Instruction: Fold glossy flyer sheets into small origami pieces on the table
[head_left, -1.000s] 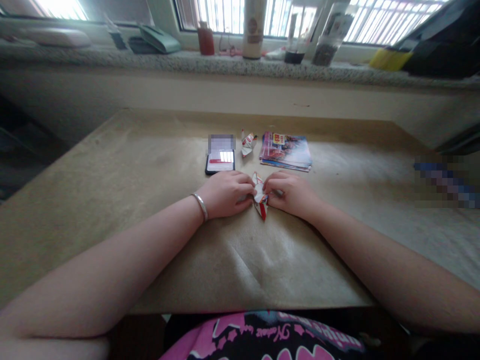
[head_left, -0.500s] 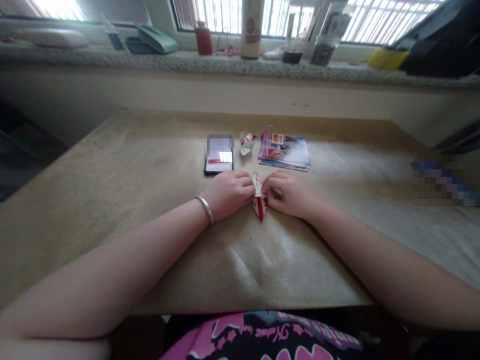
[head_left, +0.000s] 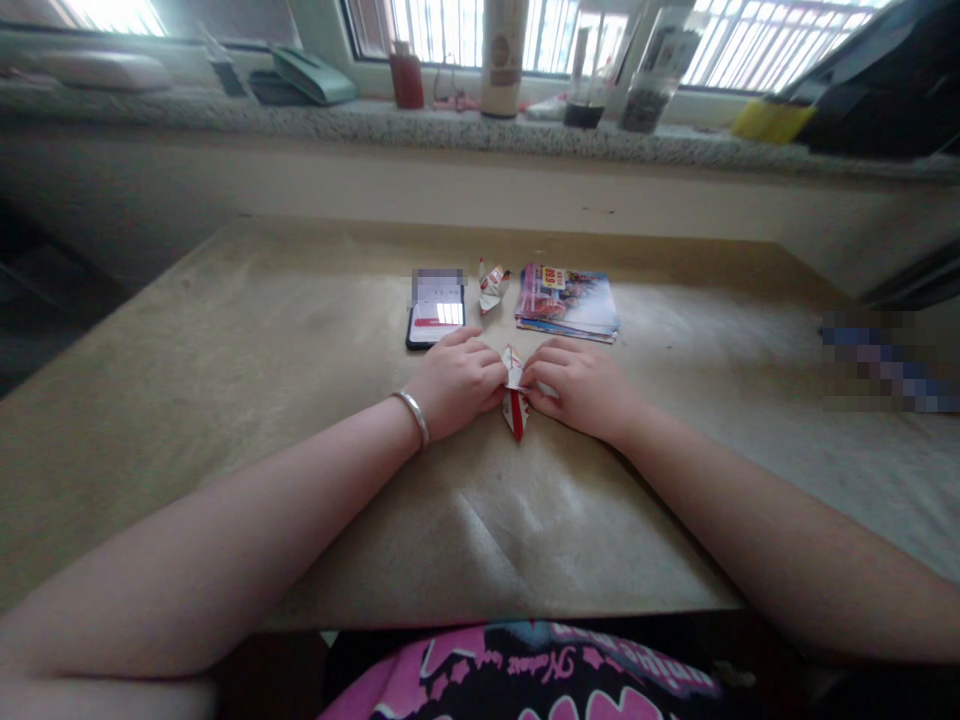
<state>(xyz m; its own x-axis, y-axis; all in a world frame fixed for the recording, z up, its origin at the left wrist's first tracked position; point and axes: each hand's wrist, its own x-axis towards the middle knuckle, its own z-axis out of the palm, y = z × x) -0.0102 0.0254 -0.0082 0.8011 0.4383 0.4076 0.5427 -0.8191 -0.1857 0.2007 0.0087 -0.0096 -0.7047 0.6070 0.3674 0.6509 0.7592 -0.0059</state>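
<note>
Left hand [head_left: 457, 388] lifts one finger near phone [head_left: 436, 325]; right hand [head_left: 583, 392] barely shifts. Both pinch folded paper [head_left: 515, 405] between them on table [head_left: 360, 540], seemingly from opposite sides to keep it steady.

Phone [head_left: 438, 334] and leaflets [head_left: 568, 302] obstruct ahead; right of them, open table [head_left: 720, 320].

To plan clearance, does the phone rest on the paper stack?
No, the phone lies on the table, apart from the paper stack.
</note>
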